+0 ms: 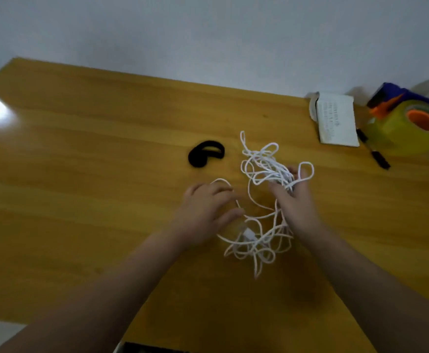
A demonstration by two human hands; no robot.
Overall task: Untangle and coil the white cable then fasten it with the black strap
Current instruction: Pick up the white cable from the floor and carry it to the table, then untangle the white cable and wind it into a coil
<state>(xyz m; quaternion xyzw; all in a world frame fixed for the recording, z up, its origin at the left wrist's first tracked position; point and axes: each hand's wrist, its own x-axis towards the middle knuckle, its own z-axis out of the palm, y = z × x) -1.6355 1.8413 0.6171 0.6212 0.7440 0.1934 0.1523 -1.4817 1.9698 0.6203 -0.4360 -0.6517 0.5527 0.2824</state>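
Observation:
The white cable [263,164] lies in a loose tangle on the wooden table [80,154], with one bunch far of my hands and another bunch near me. My right hand [293,200] grips a clump of strands in the upper bunch, fingers curled around them. My left hand [208,212] holds a single loop of the cable that arcs over its fingers. A white plug [249,235] shows in the lower bunch, just below my left hand. The black strap [205,154] lies curled on the table, left of the tangle and apart from both hands.
A white booklet [335,121] lies at the back right with a black pen [374,151] beside it. A tape dispenser [409,121] with a yellow roll stands at the far right edge. A dark object [154,349] shows at the near table edge.

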